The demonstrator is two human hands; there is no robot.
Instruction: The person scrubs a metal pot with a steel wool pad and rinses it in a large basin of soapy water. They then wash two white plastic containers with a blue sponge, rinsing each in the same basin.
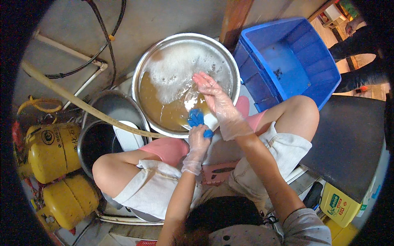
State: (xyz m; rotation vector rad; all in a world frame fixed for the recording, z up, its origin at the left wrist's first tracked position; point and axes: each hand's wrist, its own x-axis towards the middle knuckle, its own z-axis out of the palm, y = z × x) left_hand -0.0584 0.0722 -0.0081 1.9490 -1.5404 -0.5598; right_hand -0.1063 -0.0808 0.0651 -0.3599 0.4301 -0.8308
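A wide metal basin [135, 89] of brownish, foamy water [160, 112] stands between my knees. My left hand [198, 136], in a clear plastic glove, grips a crumpled blue cloth [196, 118] at the basin's near rim. Part of the cloth sticks out past my fingers on both sides. Above the water my right hand [212, 95], also gloved, is wet and held out flat, with nothing seen in it. Between my hands, a white dish-like thing [211, 121] shows at the near side of the basin; my hands and the glare hide part of it.
A pale hose [92, 113] runs over the basin's left rim. Dark pots [98, 135] and yellow gas cylinders [54, 150] are at left. A blue plastic crate [284, 67] stands right of the basin, a yellow jug [338, 204] lower right. Another person's legs [354, 58] show at upper right.
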